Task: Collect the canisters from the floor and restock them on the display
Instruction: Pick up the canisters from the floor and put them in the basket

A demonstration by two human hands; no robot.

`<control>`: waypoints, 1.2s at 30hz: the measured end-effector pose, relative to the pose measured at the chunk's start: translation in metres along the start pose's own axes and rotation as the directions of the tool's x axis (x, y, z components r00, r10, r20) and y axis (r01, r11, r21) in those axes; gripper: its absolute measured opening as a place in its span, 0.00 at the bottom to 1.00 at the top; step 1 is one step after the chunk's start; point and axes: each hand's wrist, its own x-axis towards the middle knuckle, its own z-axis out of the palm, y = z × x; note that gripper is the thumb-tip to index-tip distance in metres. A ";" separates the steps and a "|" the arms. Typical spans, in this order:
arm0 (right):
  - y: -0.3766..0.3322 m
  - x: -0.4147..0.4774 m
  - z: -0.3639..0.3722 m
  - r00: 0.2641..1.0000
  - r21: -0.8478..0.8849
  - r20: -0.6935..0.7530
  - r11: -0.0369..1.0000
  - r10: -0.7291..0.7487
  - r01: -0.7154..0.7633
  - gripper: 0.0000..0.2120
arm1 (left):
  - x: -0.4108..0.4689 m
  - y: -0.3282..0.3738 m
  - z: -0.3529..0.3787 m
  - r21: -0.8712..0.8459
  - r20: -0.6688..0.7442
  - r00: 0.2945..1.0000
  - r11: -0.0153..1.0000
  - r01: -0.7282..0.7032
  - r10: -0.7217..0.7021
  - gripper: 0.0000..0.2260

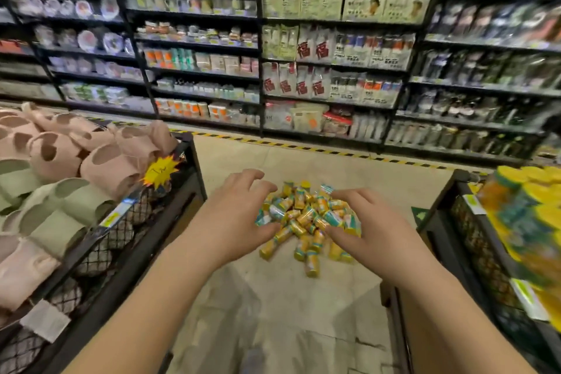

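I see my left hand [239, 215] and right hand [367, 222], both spread open and empty, flanking the heap of small yellow-and-teal cylindrical canisters [306, 218] on the beige floor tiles [273, 297], long axes jumbled, neither hand clearly nearer.

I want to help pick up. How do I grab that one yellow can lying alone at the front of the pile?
Take the lone canister around its round middle, coming from above. It lies on its side on the floor, apart from the pile, so both long sides look free for fingers.
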 end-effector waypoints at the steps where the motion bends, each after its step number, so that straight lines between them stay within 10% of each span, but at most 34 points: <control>1: 0.005 0.014 0.005 1.000 -0.010 -0.004 1.000 0.020 -0.020 0.26 | 0.018 -0.009 0.007 -0.012 0.005 1.000 1.000 -0.020 0.020 0.30; 18: 0.087 0.217 0.088 0.956 -0.051 0.028 0.955 0.292 -0.291 0.24 | 0.267 -0.120 0.100 -0.193 0.230 0.960 0.974 -0.115 0.159 0.29; 36: 0.319 0.337 0.238 0.920 0.035 0.204 0.937 0.333 -0.347 0.24 | 0.449 -0.126 0.335 -0.253 0.446 0.895 0.960 0.120 0.006 0.28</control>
